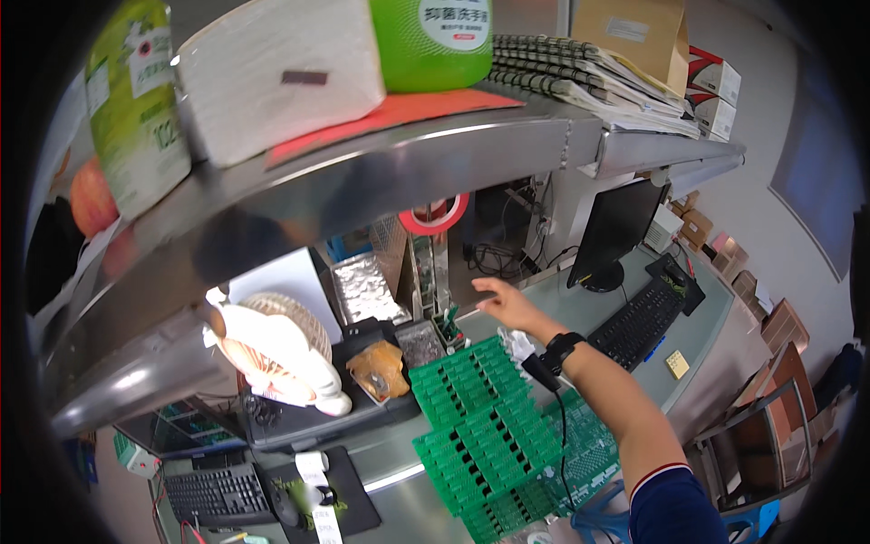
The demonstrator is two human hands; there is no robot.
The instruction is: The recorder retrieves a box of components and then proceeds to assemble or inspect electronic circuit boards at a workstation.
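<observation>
My right hand (pixel 507 305) reaches in from the lower right, over the bench. Its fingers are apart and bent a little, and I see nothing between them. The wrist wears a black watch (pixel 564 346). Below the hand, stacked rows of green circuit boards (pixel 485 435) cover the middle of the bench. Nearest the fingers are a small green part (pixel 450 323) with a tray (pixel 420 344) beside it, and crumpled white material (pixel 517 344) lies under the wrist. A black connector-like piece (pixel 541 372) with a thin cable hangs by the boards. My left hand is out of view.
A metal shelf (pixel 362 172) crosses above, carrying a green bottle (pixel 435 45), a white pack (pixel 281 82) and notebooks (pixel 589 82). A red tape roll (pixel 435 218) hangs below it. Monitor (pixel 619 231) and keyboard (pixel 639 322) stand right; another keyboard (pixel 217 494) lies left.
</observation>
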